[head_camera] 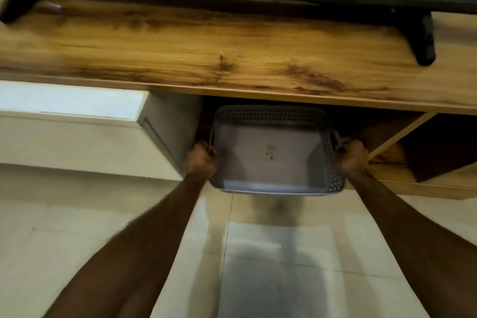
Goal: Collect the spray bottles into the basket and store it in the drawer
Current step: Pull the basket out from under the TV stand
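A grey perforated plastic basket [273,121] is held level in front of an open compartment under the wooden cabinet top [206,41]. Its far end sits under the top's front edge. My left hand [202,160] grips the basket's left handle and my right hand [352,156] grips the right handle. The inside of the basket shows only a bare grey floor with a small mark in the middle. No spray bottles are visible in this view.
A white drawer front [85,137] stands pulled out at the left, close to my left hand. An open wooden compartment [438,152] lies to the right. A black TV stand's feet [424,41] rest on the cabinet top. Glossy floor tiles [258,266] lie below.
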